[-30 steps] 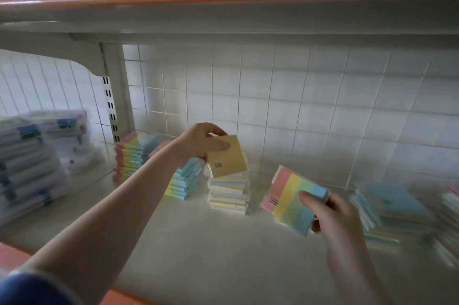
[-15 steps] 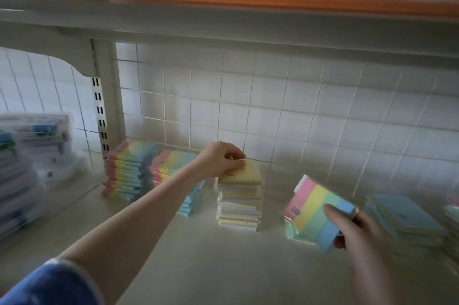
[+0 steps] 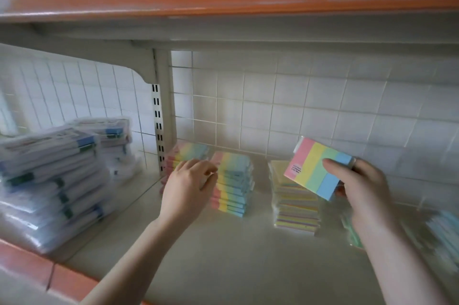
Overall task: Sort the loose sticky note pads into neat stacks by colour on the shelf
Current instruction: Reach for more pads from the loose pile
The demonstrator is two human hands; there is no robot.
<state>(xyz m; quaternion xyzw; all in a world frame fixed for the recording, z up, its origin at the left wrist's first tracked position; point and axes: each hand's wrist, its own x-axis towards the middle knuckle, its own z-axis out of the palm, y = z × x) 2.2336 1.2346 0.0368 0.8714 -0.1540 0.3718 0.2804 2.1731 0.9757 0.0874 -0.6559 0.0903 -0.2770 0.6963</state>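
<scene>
The right hand (image 3: 365,195) holds a four-stripe sticky note pad (image 3: 316,168) tilted in the air, thumb across its face and fingers (image 3: 354,162) clamped behind it, just above and to the right of the yellow-topped stack (image 3: 294,199). Its matching home, by colour, looks to be the rainbow stack (image 3: 233,183) left of the yellow-topped stack, or the second rainbow stack (image 3: 188,153) behind it against the upright post (image 3: 162,116).

The left hand (image 3: 187,186) hovers at the near rainbow stack's left side, fingers loosely curled and holding nothing; whether they touch the stack I cannot tell.

Risks, as I judge them: the carried pad must cross over the yellow-topped stack, which looks uneven, so a low pass could clip and topple it. The wrapper may be slick, so the tilted pad could slip. Setting it down crooked would spoil the rainbow stack; the left hand could knock it too.
</scene>
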